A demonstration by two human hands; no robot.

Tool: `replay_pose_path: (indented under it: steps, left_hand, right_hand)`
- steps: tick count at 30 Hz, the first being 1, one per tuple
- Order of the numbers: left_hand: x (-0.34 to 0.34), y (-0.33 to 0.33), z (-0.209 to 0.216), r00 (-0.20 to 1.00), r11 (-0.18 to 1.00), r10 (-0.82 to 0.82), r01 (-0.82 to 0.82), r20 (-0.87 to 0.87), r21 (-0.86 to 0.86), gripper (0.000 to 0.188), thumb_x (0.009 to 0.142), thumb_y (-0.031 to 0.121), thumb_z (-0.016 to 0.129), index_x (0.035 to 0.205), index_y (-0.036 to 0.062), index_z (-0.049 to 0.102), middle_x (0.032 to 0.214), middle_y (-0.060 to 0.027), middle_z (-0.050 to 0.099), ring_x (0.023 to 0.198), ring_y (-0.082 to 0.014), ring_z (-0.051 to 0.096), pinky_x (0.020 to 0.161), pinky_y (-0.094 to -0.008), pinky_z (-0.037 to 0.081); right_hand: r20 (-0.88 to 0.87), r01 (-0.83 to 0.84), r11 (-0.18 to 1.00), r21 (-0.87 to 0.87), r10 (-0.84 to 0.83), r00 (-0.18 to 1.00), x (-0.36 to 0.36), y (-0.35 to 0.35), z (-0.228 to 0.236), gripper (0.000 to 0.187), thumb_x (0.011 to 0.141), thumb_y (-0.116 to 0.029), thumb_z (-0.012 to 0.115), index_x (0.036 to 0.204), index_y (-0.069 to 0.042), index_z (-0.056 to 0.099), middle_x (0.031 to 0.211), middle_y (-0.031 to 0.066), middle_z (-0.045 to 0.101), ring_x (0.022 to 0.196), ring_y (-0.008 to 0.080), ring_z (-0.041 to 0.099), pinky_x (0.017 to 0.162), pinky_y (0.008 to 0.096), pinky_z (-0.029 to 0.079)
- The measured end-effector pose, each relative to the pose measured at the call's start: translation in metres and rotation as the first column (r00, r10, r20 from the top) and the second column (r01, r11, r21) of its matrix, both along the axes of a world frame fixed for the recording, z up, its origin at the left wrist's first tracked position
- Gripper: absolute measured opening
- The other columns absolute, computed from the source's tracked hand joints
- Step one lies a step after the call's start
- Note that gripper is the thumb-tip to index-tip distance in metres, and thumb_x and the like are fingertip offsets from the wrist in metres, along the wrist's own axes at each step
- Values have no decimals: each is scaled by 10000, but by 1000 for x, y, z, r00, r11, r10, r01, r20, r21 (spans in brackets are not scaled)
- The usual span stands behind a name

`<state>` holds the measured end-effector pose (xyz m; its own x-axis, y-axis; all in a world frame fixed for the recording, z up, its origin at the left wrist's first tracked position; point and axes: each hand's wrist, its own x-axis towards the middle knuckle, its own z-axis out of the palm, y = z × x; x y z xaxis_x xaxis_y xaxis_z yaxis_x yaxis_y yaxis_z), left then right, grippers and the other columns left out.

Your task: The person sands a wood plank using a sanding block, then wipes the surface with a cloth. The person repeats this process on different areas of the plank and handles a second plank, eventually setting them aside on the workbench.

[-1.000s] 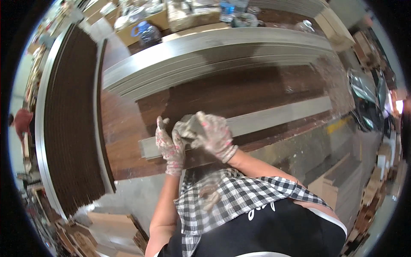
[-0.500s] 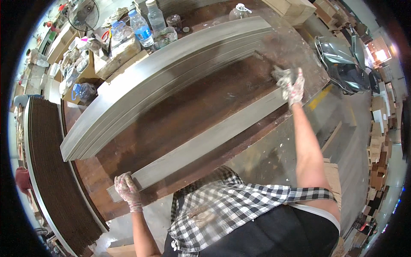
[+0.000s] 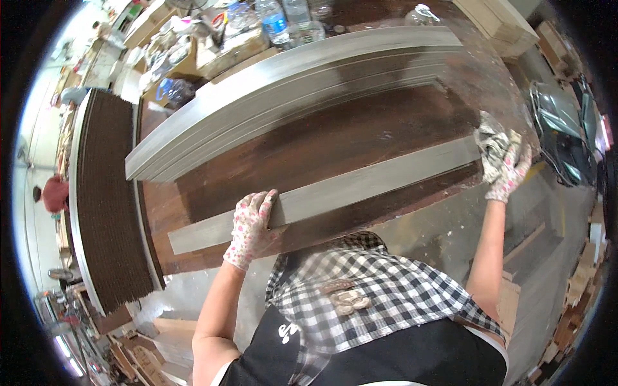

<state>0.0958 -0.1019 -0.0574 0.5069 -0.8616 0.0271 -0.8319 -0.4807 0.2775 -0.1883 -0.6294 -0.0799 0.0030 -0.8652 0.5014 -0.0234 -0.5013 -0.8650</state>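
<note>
A long grey plank [image 3: 360, 183] lies across a dark brown worktable [image 3: 322, 145]. My left hand [image 3: 252, 226], in a spotted work glove, rests flat on the plank's near edge toward its left end. My right hand [image 3: 508, 168], gloved the same way, is closed on a crumpled grey rag [image 3: 491, 143] pressed at the plank's right end.
A stack of long grey planks [image 3: 290, 96] lies along the table's far side. A pile of dark boards [image 3: 106, 199] stands at the left. Plastic bottles [image 3: 273, 19] and clutter sit at the back. Another person in red [image 3: 53, 193] is at far left. Wooden offcuts [image 3: 579, 283] lie right.
My hands, together with the rag at the plank's middle a second ago, have spread. The right hand took the rag to the right end. The left went far left, then came back along the plank.
</note>
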Motion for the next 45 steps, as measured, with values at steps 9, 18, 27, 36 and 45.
replay_pose_path:
  steps: [9,18,27,36,45]
  left_hand:
    - [-13,49,39,974,966,69,-119,-214,-231,773,669,328,859,1312,17,564,1245,-169,594,1139,-363,562,984,-451,468]
    - [-50,147,96,821,629,480,-568,-311,-530,794,667,312,882,1320,-13,571,1237,-157,595,1180,-306,572,1028,-410,453]
    - [55,255,78,388,426,905,-823,177,-377,728,716,312,867,1293,-9,560,1218,-175,570,1147,-359,546,994,-454,471]
    - [167,242,57,252,256,961,-967,114,-17,732,802,410,792,1355,1,543,1348,-216,548,1214,-400,565,1041,-439,472]
    - [190,225,39,170,162,950,-985,263,49,666,817,459,764,1296,47,551,1249,-131,589,1202,-332,550,925,-481,504]
  right_hand:
    - [96,-211,977,-31,213,972,66,109,98,502,1004,-83,524,1487,-64,385,1442,152,509,1247,309,554,1018,477,524]
    - [383,-752,643,144,665,641,111,191,164,601,965,-142,571,1522,-115,347,1455,159,462,1240,315,541,979,448,556]
    - [190,-814,575,84,793,579,180,278,173,623,977,-161,602,1520,-6,339,1475,121,462,1320,220,486,1129,377,378]
    - [172,-776,602,185,758,629,193,308,155,616,961,-84,608,1509,28,350,1483,123,455,1307,204,491,1113,356,386]
    - [85,-711,673,204,711,698,208,305,136,614,964,-83,623,1503,30,351,1495,141,440,1309,234,503,1105,371,417]
